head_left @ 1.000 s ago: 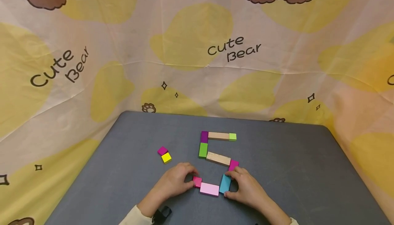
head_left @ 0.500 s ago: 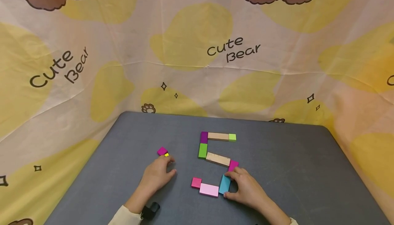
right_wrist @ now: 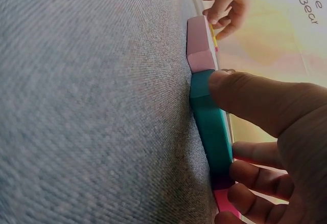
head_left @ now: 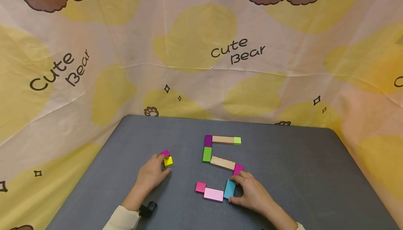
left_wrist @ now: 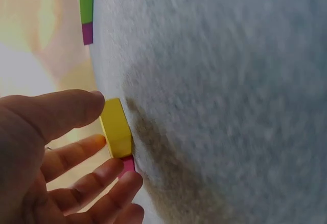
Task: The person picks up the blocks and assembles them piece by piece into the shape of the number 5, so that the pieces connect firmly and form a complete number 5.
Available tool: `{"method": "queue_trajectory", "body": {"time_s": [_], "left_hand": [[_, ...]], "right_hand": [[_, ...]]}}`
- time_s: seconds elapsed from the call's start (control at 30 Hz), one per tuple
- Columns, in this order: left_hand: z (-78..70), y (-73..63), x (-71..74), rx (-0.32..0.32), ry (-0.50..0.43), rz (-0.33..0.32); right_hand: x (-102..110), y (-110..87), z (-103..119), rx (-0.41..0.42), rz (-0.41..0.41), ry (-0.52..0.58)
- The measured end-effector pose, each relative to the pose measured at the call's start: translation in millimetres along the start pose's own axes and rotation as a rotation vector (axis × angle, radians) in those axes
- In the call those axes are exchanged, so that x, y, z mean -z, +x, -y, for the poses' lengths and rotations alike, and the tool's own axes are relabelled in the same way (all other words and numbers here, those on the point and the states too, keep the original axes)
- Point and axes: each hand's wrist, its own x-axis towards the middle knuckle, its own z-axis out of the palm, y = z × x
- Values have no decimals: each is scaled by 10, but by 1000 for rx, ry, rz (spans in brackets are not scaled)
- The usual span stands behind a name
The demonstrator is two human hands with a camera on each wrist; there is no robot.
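In the head view, several coloured blocks form an S-like line on the grey table. My right hand (head_left: pixel 253 191) holds the blue block (head_left: pixel 230 189) between thumb and fingertips at its two ends. The blue block sits beside the pink block (head_left: pixel 213 194) and below a magenta block (head_left: pixel 238 169). On the left, my left hand (head_left: pixel 151 172) is around the yellow block (head_left: pixel 168 161), thumb and index finger spread on either side. In the left wrist view the thumb is close to the yellow block (left_wrist: pixel 115 128); contact is unclear. A purple-magenta block (head_left: pixel 165 153) adjoins it, partly behind the fingers.
A hot-pink cube (head_left: pixel 200 187) ends the line at lower left. Farther back lie two wooden blocks, a green block (head_left: pixel 206 155), a purple block (head_left: pixel 208 141) and a lime cube (head_left: pixel 237 140). A patterned curtain (head_left: pixel 195 41) stands behind the table (head_left: pixel 299 160).
My left hand has left the hot-pink cube and moved left and away from me to the yellow block. My right hand has stayed at the blue block.
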Motion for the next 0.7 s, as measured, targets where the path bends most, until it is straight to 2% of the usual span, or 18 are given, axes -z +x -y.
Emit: {"method": "queue_trajectory", "body": {"time_s": [0.7], "left_hand": [[59, 128, -11, -1, -15, -3]], "right_hand": [[-14, -16, 18, -13, -2, 12]]}}
